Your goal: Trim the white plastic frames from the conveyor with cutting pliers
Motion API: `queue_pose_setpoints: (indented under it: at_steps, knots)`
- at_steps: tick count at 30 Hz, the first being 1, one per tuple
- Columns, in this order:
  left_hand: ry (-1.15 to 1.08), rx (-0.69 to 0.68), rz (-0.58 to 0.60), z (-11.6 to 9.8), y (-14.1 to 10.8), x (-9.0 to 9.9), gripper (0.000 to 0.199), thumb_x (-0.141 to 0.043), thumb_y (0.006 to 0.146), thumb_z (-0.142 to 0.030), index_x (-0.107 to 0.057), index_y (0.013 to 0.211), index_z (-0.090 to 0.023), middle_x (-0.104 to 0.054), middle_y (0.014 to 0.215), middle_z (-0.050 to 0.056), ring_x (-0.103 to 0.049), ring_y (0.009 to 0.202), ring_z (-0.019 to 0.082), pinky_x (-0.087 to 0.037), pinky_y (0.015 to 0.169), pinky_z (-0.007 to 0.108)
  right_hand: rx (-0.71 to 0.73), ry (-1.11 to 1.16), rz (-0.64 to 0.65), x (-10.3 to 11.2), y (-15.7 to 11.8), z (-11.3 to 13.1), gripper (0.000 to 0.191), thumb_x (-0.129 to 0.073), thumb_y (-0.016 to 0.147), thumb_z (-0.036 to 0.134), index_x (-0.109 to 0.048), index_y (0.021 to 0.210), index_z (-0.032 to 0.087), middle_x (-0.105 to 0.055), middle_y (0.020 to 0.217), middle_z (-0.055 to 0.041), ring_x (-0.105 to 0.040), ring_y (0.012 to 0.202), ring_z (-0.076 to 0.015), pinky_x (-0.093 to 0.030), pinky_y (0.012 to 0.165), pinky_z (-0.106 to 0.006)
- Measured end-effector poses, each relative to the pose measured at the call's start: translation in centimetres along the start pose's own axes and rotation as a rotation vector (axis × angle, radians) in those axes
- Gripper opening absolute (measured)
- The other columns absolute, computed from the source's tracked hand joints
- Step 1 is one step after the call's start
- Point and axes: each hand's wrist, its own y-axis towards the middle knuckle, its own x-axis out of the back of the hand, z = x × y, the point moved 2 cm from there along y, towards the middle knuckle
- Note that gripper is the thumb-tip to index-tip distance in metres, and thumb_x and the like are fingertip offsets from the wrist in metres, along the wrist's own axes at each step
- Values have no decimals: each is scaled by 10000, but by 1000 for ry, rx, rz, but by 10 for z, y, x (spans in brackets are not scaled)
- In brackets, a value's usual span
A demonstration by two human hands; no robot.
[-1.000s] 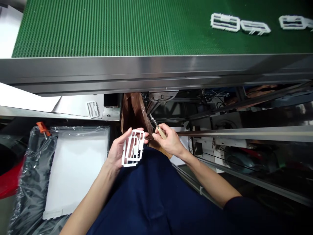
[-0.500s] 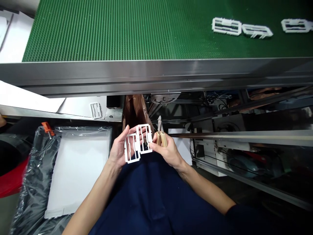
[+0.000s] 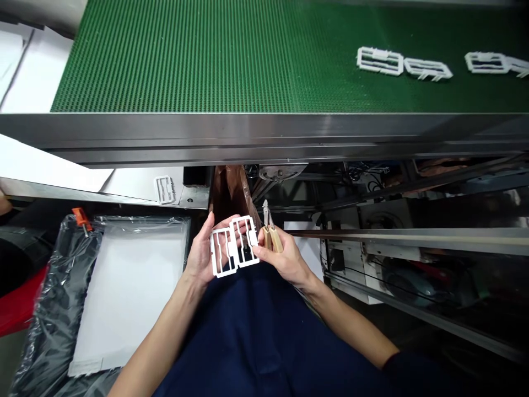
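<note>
My left hand (image 3: 199, 256) supports a pair of joined white plastic frames (image 3: 233, 249) with slotted openings; its thumb points up and its fingers lie behind them. In my right hand (image 3: 289, 263) is a pair of nippers (image 3: 273, 240) with beige handles, the metal jaws pointing up and away from the frames. The right thumb also touches the right edge of the frames. Parts of the left fingers show through the slots. Another white frame (image 3: 164, 190) lies on the shelf at left, beyond my left hand.
A green ribbed conveyor belt (image 3: 185, 55) with a metal side rail (image 3: 264, 132) runs across the top, carrying more white frames (image 3: 380, 54). A brown plastic bag (image 3: 236, 184) hangs below. Left: a plastic-lined container with a white sheet (image 3: 132, 292), an orange-handled clamp (image 3: 80, 218), and another person's hand (image 3: 4, 204).
The joined frames have turned slightly in my hands, their right side now lower. The nippers lean a little more left. The view has shifted, so the belt appears lower.
</note>
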Motion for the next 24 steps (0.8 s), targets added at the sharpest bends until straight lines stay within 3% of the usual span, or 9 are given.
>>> queue_pose_setpoints:
  at_steps: [10, 19, 24]
  knots:
    - [1, 20, -33, -1, -1, -1, 576, -285, 937, -499, -627, 1074, -57, -664, 1052, 201, -611, 1013, 314, -512, 850, 481, -14, -43, 57, -27, 3, -12, 185, -630, 698, 255, -472, 764, 184, -499, 701, 35, -466, 619, -93, -416, 617, -227]
    - [-1, 3, 38, -3, 2, 0, 587, -298, 942, -483, -596, 1116, -8, -659, 1046, 222, -615, 1016, 290, -528, 846, 380, 73, 196, -204, 10, 2, -18, 219, -666, 732, 276, -491, 837, 196, -473, 667, 46, -473, 563, -84, -416, 567, -226]
    - [-4, 14, 33, -3, 4, 0, 568, -313, 941, -474, -586, 1137, -16, -667, 1031, 210, -635, 970, 289, -535, 826, 387, 66, 137, -138, 4, 2, -19, 210, -657, 734, 275, -491, 827, 184, -481, 694, 39, -481, 583, -83, -424, 572, -219]
